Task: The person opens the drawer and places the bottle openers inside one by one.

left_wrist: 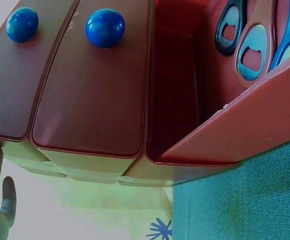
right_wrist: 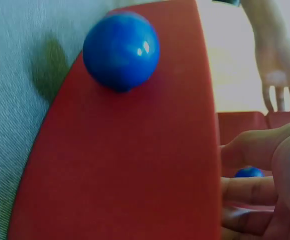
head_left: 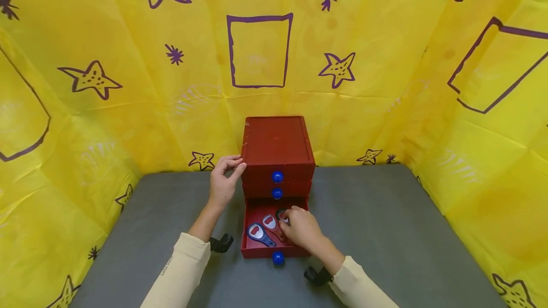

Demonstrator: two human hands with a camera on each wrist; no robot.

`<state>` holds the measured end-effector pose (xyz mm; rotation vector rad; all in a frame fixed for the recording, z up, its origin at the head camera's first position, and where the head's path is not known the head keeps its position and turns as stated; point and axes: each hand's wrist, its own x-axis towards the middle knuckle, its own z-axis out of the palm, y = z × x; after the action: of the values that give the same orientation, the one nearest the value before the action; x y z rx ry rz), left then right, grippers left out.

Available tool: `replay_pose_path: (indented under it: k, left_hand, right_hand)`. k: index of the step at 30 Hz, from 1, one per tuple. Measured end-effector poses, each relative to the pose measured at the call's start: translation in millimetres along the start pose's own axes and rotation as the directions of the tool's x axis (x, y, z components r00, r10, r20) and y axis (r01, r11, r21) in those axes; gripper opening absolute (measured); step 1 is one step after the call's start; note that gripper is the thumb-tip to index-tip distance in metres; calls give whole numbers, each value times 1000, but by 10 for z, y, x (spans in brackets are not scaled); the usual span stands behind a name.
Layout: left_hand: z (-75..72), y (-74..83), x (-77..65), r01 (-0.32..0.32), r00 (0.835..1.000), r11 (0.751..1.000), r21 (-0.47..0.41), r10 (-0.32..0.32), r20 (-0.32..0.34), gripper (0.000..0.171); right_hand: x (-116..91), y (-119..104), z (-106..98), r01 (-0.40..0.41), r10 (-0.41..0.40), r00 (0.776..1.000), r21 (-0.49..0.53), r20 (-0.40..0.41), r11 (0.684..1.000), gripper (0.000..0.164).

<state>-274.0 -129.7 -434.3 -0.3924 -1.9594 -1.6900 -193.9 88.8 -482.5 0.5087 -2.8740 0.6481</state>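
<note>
A red drawer cabinet [head_left: 278, 141] with blue ball knobs has its bottom drawer [head_left: 252, 208] pulled out. Inside lie a blue bottle opener [head_left: 257, 232], a red bottle opener [head_left: 269, 222] and a dark green bottle opener [head_left: 280, 214]. My right hand [head_left: 301, 226] reaches into the drawer, thumb and fingers curled at the dark green opener, partly covering it. In the right wrist view the fingertips are hidden behind the drawer front [right_wrist: 135, 160]. My left hand [head_left: 223, 184] rests its extended fingers against the cabinet's upper left side.
The cabinet stands on a grey table [head_left: 376, 222], close to a yellow cloth backdrop [head_left: 205, 65] with purple drawings. Two upper drawers with blue knobs [head_left: 277, 177] are closed. A blue knob [head_left: 278, 258] juts from the open drawer's front.
</note>
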Motion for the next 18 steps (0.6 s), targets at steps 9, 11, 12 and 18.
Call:
replay_pose_path:
  k: [9,11,12,18]
  left_hand:
    - [-19,206,-18,45,999,999,8,-45,22,17]
    - [-26,298,-26,42,999,999,14,-42,28,17]
    - [-27,342,-30,38,999,999,20,-39,31,17]
    - [-38,435,-26,47,998,998,50,-49,46,19]
  right_hand:
    - [-185,-32,-110,71,-81,996,173,48,982,10]
    - [-236,-28,-145,94,-112,991,223,71,970,9]
    - [-261,-24,-164,105,-128,988,250,81,963,9]
    - [-431,18,-240,94,-180,969,416,172,904,11]
